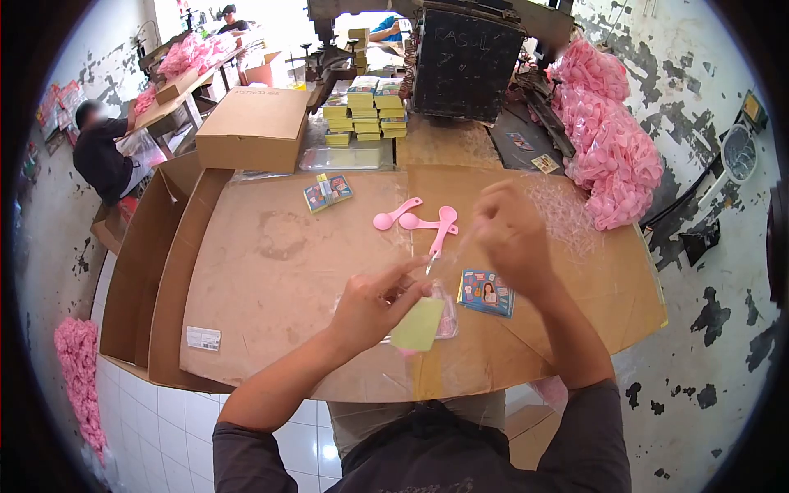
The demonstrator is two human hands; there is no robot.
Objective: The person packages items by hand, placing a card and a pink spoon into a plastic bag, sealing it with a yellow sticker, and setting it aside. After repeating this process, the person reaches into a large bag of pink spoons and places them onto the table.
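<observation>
My left hand [380,302] is closed with thumb and fingertips at a clear plastic packet [449,322]. A pale green card [417,325] hangs beneath these fingers, with a bit of pink below it. My right hand [511,234], smeared by motion, is raised and closed at the upper right. A faint clear plastic strip [468,244] runs from its fingers toward my left fingertips. Three pink measuring spoons [445,220] lie just beyond my hands, partly overlapping. A blue printed card stack [486,293] rests below my right hand.
A bundled card stack [327,194] lies at the left. Clear plastic scraps [567,218] and a heap of pink spoons [608,140] are at the right. Behind stand a cardboard box [253,123], yellow-edged stacks [362,111] and a black machine [464,66]. One person [107,156] sits far left.
</observation>
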